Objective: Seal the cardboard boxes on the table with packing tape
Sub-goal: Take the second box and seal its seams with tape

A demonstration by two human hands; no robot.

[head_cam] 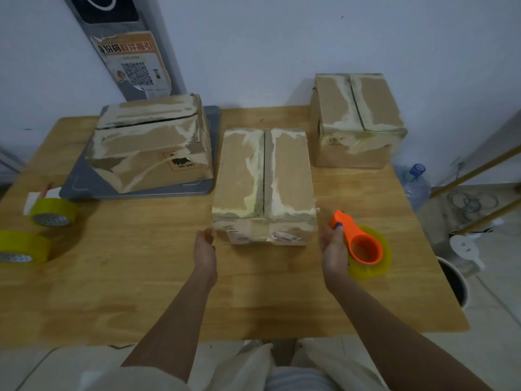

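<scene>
The person's forearms reach out over the near edge of the table (pixel 253 292). The right hand (pixel 334 246) grips an orange dispenser (pixel 356 241) loaded with yellow tape, fingers curled round its handle, just beside the near right corner of the middle box (pixel 263 187). The left hand (pixel 205 246) is at that box's near left corner; its fingers look loosely curled, and whether they touch the cardboard cannot be told.

The middle box lies in the centre of the table, flaps down, with a dark seam running from near edge to far edge and old tape residue along both sides. A left box (pixel 149 145) rests on a grey tray (pixel 210 153) at the back left, its top flap gaping. A right box (pixel 358 119) stands at the back right, seam also open. Two spare rolls (pixel 53 211) (pixel 24 246) lie at the left edge.

The step in hand seems to be starting a strip on the middle box. To do it well, the left hand should press both flaps flat and steady the box, while the dispenser anchors tape on the near face below the seam, then draws straight along the seam and over the far edge. The residue may weaken adhesion, so firm rubbing down would help.
</scene>
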